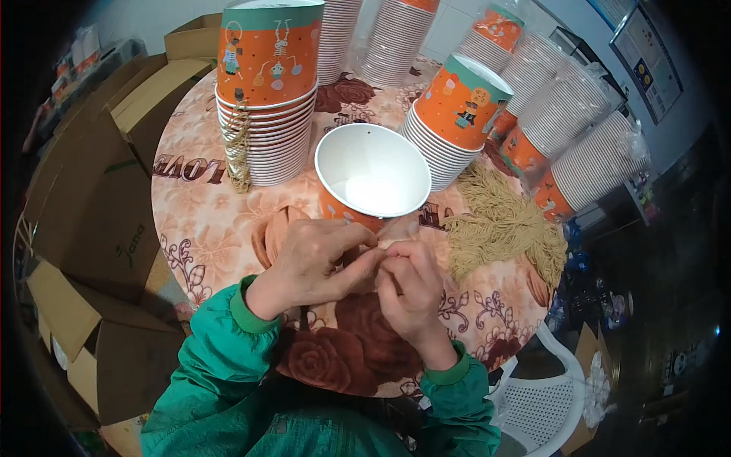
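A single paper bucket (373, 171), white inside and orange outside, stands tilted on the table just beyond my hands. A small dark hole shows in its wall near the far rim. My left hand (324, 259) and my right hand (410, 289) meet at the bucket's near side, fingertips pinched close together. Whatever lies between the fingers is too small or hidden to make out. To the right of the bucket lies a heap of tan cords (506, 225).
Upside-down stacks of orange and green buckets stand left (266, 114) and right (457, 114), with cords hanging on the left stack. Wrapped bucket stacks (567, 95) line the back right. The round table (198, 221) has a flowered cloth. Cardboard boxes (84, 206) and a white chair (544, 396) flank it.
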Demonstrator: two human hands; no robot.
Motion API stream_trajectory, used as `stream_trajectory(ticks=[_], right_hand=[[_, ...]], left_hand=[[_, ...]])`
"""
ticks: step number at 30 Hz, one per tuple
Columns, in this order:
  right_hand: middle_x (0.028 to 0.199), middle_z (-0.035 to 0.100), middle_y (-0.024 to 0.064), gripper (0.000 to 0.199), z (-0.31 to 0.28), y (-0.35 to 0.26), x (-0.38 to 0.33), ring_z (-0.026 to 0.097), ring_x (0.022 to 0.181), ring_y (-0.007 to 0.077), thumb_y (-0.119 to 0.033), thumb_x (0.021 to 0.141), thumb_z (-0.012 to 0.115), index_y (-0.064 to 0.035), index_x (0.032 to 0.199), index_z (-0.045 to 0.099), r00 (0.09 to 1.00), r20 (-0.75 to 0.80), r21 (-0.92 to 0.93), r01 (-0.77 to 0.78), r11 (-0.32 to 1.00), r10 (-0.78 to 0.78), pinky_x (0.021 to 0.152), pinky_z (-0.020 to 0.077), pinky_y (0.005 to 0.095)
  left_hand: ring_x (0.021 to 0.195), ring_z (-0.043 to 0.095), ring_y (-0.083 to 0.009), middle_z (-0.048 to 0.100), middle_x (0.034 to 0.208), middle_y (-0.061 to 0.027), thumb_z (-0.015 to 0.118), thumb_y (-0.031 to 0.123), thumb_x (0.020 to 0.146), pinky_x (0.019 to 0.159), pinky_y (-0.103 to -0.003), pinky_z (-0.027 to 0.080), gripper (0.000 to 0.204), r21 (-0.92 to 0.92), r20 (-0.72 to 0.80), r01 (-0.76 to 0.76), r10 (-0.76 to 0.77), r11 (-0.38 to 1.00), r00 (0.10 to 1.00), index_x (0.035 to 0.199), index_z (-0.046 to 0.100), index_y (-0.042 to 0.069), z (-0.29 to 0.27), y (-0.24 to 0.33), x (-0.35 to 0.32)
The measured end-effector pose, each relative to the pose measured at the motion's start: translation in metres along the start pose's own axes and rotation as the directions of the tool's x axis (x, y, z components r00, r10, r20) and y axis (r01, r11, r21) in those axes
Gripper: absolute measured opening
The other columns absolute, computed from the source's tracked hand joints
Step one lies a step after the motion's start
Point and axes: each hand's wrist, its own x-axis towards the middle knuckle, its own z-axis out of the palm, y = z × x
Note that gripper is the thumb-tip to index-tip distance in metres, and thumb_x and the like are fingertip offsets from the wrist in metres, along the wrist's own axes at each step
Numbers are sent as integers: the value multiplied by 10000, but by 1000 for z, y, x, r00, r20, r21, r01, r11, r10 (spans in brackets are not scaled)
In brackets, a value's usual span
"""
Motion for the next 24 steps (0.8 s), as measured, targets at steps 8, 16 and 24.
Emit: stream_trajectory(ticks=[8,16,24], right_hand=[[949,633,98,220,3,1,-7,684,765,273,78,767,678,-22,959,638,998,28,-94,-57,994,59,626,548,365],[918,646,94,130,6,10,-16,683,706,292,-10,856,670,-39,974,623,984,145,-104,-92,990,106,600,547,379],[902,663,121,189,8,10,-17,690,733,312,-5,863,683,-23,1040,619,966,204,-26,-156,988,157,624,553,388]], left_hand=[[660,664,-377,677,756,-150,726,233,873,584,-447,511,235,35,133,123,-127,992,983,953,670,19,11,-7,-15],[711,697,-326,691,770,-173,706,188,907,637,-382,526,192,74,306,329,-336,941,891,948,700,1,9,-11,-12],[678,651,-403,652,705,-188,678,226,889,602,-485,500,198,23,234,276,-274,961,933,838,667,35,11,-21,-20]])
